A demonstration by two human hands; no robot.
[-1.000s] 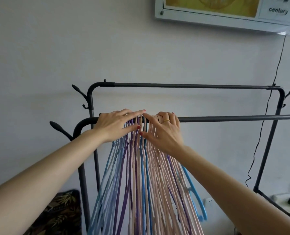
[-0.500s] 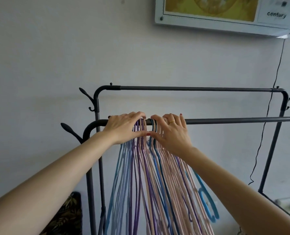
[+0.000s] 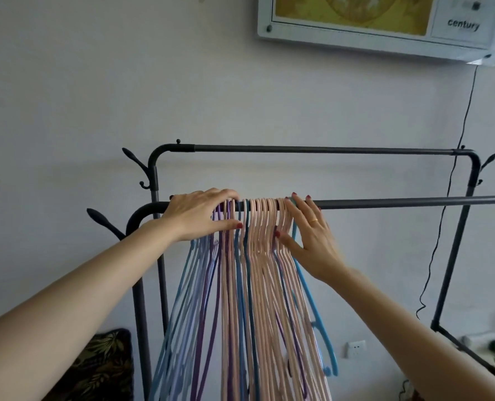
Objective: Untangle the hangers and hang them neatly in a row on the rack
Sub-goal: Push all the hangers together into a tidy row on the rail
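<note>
Head view, looking up at the hangers (image 3: 257,256): a tight bundle of thin pink, purple, lilac and blue ones hooked side by side on the front rail (image 3: 385,202) of a dark grey rack (image 3: 312,149). Their hooks crowd one short stretch of the rail near its left bend, and their bodies fan downward and out of view at the bottom edge. Pink ones fill the middle and right of the bundle, purple and pale blue sit at the left, and a single bright blue hanger (image 3: 312,302) swings out on the right side.

At the left end of the bundle, the left hand (image 3: 197,215) lies over the rail, fingers curled on the hooks and thumb pressed against the hanger necks below; its grip is narrow, pinching that group. At the right end, the right hand (image 3: 309,235) is spread wide and flat against the outermost pink hooks, fingertips on the rail, thumb touching the necks, closed on nothing.

To the right of the right hand the front rail runs bare to the picture's edge. The rear rail is bare along its whole length. Left of the left hand, only the rail's curved corner is free.

Behind stand a pale wall, a dangling black cable (image 3: 454,169) and a white framed panel (image 3: 379,24) above.
</note>
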